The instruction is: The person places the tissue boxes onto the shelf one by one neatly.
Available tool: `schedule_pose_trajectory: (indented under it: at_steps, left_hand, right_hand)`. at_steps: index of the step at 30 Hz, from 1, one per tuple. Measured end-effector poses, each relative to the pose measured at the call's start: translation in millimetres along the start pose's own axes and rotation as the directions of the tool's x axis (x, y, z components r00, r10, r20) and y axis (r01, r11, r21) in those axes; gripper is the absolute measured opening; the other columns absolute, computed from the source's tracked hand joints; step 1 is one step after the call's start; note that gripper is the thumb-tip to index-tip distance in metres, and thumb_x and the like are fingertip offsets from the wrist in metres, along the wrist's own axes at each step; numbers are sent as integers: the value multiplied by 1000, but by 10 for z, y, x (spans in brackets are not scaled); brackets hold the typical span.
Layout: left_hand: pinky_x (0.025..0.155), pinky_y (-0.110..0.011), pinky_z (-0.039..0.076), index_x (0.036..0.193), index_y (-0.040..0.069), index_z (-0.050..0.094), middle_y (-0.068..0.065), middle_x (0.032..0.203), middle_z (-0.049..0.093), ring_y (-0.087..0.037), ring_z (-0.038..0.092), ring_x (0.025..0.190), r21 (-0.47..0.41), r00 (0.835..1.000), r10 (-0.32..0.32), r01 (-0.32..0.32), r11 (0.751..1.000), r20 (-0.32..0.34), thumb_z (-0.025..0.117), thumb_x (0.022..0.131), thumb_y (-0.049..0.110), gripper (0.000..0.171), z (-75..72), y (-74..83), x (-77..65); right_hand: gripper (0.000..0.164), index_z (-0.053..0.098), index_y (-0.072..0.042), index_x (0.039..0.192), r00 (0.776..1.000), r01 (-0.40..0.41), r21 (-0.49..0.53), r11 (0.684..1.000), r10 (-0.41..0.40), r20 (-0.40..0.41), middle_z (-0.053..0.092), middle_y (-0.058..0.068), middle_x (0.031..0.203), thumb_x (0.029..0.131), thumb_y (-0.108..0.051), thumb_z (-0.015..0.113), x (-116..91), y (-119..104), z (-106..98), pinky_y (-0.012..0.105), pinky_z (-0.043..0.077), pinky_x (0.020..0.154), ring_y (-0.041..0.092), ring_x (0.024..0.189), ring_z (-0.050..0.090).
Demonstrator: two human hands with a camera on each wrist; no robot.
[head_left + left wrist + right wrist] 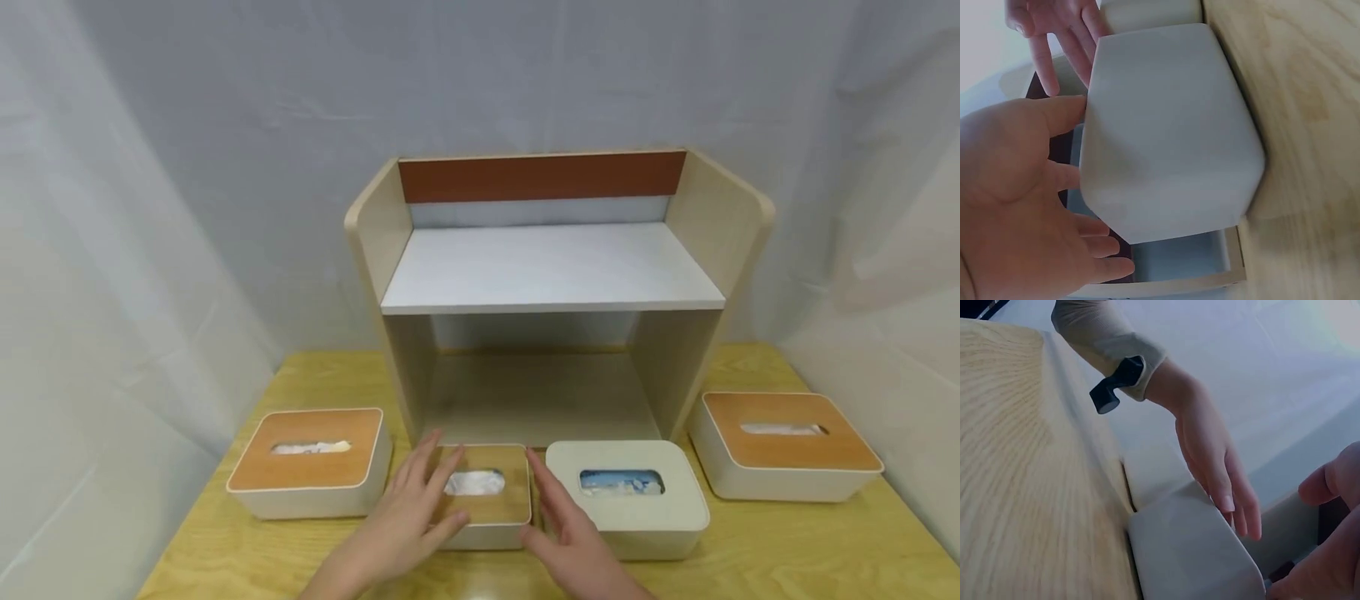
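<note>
Barely begun, we judge

We note left hand (pixel 408 517) and right hand (pixel 573 533) fingers-wide, flanking the wood-topped tissue box (pixel 495 508), lower centre; firm contact, can't tell. White-topped box (pixel 626 521) just right; shelf unit (pixel 551 267) behind, mid-frame. Hands placed; no lift yet.

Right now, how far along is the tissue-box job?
Filling looks done: contents show through the slots of the left box, small box, white-topped box and right box. In hand: the left hand and right hand flank the small box, without a clear grip. Left: if shelving is intended, all four; none is inside the shelf.
</note>
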State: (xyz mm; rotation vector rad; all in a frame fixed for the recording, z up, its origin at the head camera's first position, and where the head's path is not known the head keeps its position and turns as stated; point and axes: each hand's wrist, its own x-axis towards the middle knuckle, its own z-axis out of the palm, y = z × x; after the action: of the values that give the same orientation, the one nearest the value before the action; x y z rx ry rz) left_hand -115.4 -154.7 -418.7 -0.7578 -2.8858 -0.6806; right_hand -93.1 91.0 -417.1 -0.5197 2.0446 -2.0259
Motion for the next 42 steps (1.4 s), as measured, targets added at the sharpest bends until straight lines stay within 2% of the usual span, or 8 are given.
schedule_pose_trajectory:
  at_steps: [9,14,19,25,30,33,38,42]
  left_hand:
    - [100,-74,33,161,21,12,-23,164,-4,-49,10,147,-231,985,-143,162,959,96,54,98,52,82,5,-33,-90]
    - [106,-67,32,161,12,2,-24,163,-6,-48,13,146,-324,975,-173,210,923,137,58,96,52,95,3,-64,-128]
    - [115,-61,18,156,-2,-7,-28,162,-6,-45,6,147,-470,967,-185,246,848,172,66,94,42,106,25,-140,-144]
    - [108,-55,36,153,-8,-12,-34,159,-10,-49,15,144,-587,964,-166,259,767,209,68,95,33,107,47,-214,-135]
    - [93,-35,51,155,-6,-8,-32,161,-4,-44,35,137,-618,968,-137,240,748,209,70,94,30,105,69,-274,-139]
    - [89,-29,52,156,-5,-2,-29,162,3,-44,29,140,-632,972,-134,226,742,190,72,92,29,104,72,-294,-139]
    - [84,-29,55,156,-4,6,-28,158,23,-40,49,127,-648,983,-110,181,740,150,74,90,20,98,60,-301,-121]
    - [90,-39,54,156,-2,11,-27,154,31,-40,51,126,-613,987,-118,161,773,110,76,87,12,96,49,-291,-83]
  right_hand:
    - [92,2,-9,160,999,-32,-27,999,32,11,-1,15,165,90,0,60,-28,101,153,5,12,105,26,148,0]
    - [97,-1,-5,159,997,-63,-6,998,63,-50,-2,20,164,86,1,61,-5,201,228,3,15,101,31,147,4]
    - [99,-1,4,157,990,-92,-2,996,91,-104,3,29,161,80,2,62,27,316,270,3,22,98,38,145,12]
    - [94,-1,7,155,981,-134,-26,991,129,-143,-2,29,161,83,1,60,99,423,273,1,17,96,37,146,6]
    - [83,4,6,156,980,-101,5,995,101,-170,1,27,162,93,-2,57,122,450,278,4,17,99,35,147,6]
    - [80,4,9,155,982,-77,27,997,80,-170,1,29,161,95,-2,56,122,448,284,5,19,100,37,147,6]
    - [78,7,7,155,978,-75,16,997,77,-194,5,27,162,94,-2,55,125,435,322,6,19,101,36,147,8]
    - [78,12,5,156,967,-77,-13,997,71,-246,10,24,163,92,0,55,165,417,382,21,20,112,34,149,10]
